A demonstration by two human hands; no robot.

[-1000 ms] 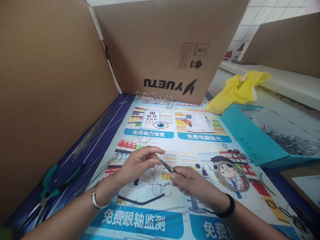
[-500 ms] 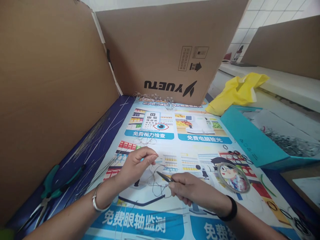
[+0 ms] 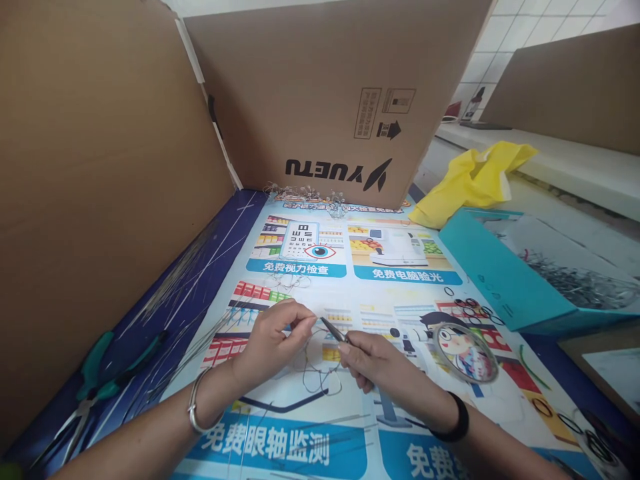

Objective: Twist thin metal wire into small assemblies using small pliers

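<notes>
My left hand (image 3: 275, 337), with a silver bangle at its wrist, is closed in a pinch on the end of a thin wire. Below and between my hands, that wire forms several open loops (image 3: 320, 379) just over the printed sheet. My right hand (image 3: 375, 363), wearing a black wristband, is wrapped around a pair of pliers (image 3: 332, 329). Their dark, pointed jaws aim up and left, close to my left fingertips; the handles are hidden in my palm. Whether the jaws grip the wire is too small to tell.
Green-handled pliers (image 3: 93, 383) and many loose straight wires (image 3: 175, 273) lie left. A tape roll (image 3: 466, 353) and black rings (image 3: 470, 307) lie right, near a turquoise box (image 3: 505, 280) of metal pieces and a yellow cloth (image 3: 475, 183). Cardboard panels (image 3: 310, 87) stand behind and left.
The pliers' tip has moved up from among the wire loops to beside my left fingertips. My left hand keeps its pinch, nearly in the same place.
</notes>
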